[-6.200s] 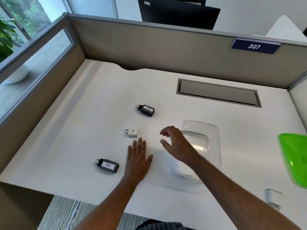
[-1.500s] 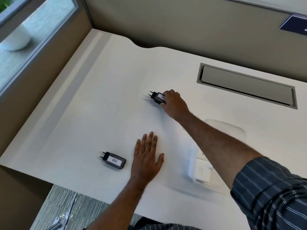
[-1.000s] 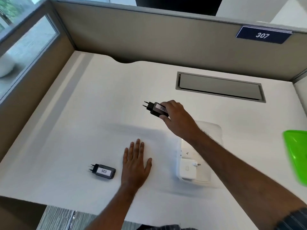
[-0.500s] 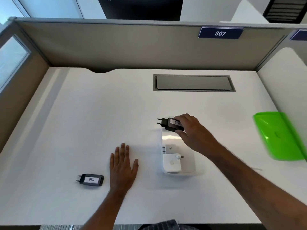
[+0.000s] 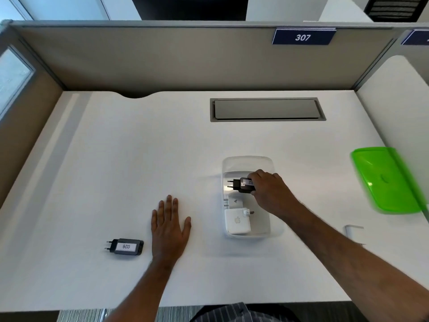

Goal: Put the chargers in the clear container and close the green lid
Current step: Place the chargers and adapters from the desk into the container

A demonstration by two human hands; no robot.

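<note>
The clear container (image 5: 248,161) stands on the white desk, right of centre. My right hand (image 5: 269,189) pinches a black charger (image 5: 241,185) with a white label and holds it over the container's far half, prongs pointing left. Inside lie a small white adapter (image 5: 235,201) and a larger white charger (image 5: 237,220). A second black charger labelled 026 (image 5: 125,246) lies on the desk at the near left. My left hand (image 5: 169,225) rests flat on the desk just right of it, fingers straight. The green lid (image 5: 386,180) lies at the far right.
A grey cable hatch (image 5: 267,109) is set into the desk behind the container. Partition walls close the desk at the back and both sides. A small white object (image 5: 354,232) sits near the right front edge.
My right hand has carried the black charger from the container's far edge to a spot over its inside, lower down. The left hand stays flat on the desk.
</note>
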